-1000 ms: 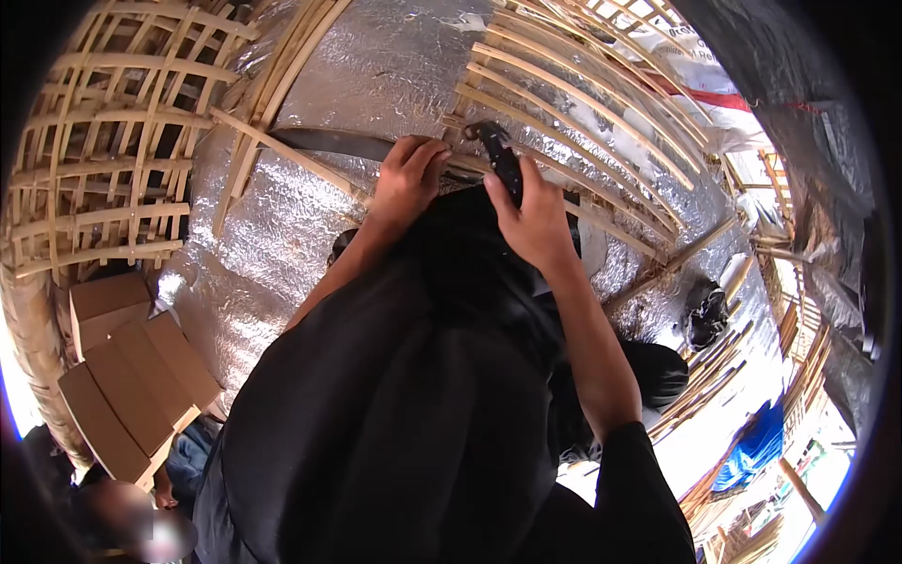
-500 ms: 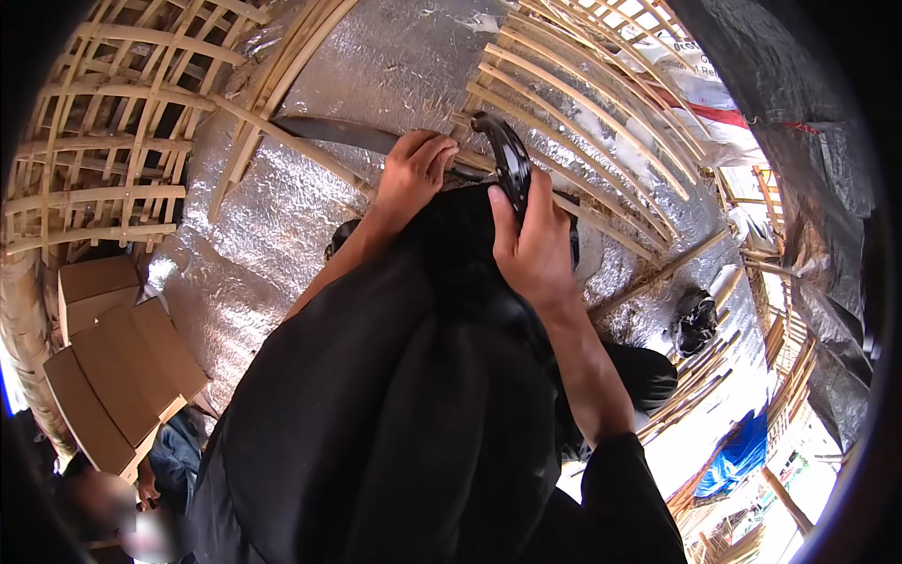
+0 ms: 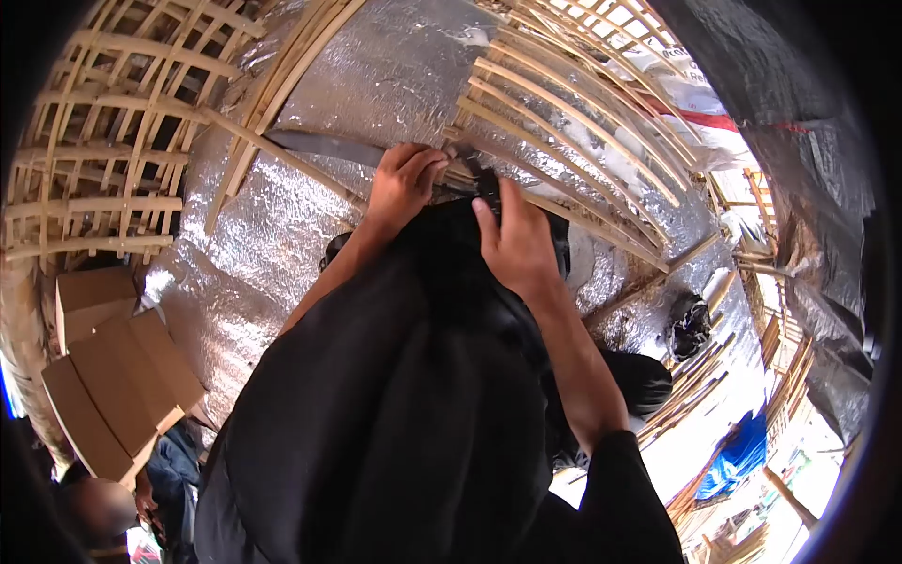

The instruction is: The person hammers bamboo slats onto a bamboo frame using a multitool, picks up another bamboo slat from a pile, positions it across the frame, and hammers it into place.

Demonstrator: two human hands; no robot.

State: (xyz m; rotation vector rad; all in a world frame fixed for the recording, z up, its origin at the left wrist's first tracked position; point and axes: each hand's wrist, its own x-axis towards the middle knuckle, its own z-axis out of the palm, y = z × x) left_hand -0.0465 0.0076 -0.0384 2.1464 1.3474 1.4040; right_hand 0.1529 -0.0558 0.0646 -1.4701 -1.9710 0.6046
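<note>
My right hand is wrapped around a black tool, thumb along its side. The tool's far end is blurred and points toward my left hand, so its exact kind is unclear. My left hand is closed, its fingertips pinched together just left of the tool's end, over thin bamboo strips. Whatever is between those fingertips is too small or hidden to make out. A curved, dark grey blade-like strip extends left from behind my left hand. Whether that hand touches it cannot be seen.
Slatted bamboo framework lies ahead to the right, and a woven bamboo lattice stands at left. Silvery sheeting covers the floor. Cardboard boxes and another person are at lower left; a black bundle lies right.
My right hand has moved slightly left, and the black tool's end has come down closer to my left hand. My left hand stays pinched in nearly the same place.
</note>
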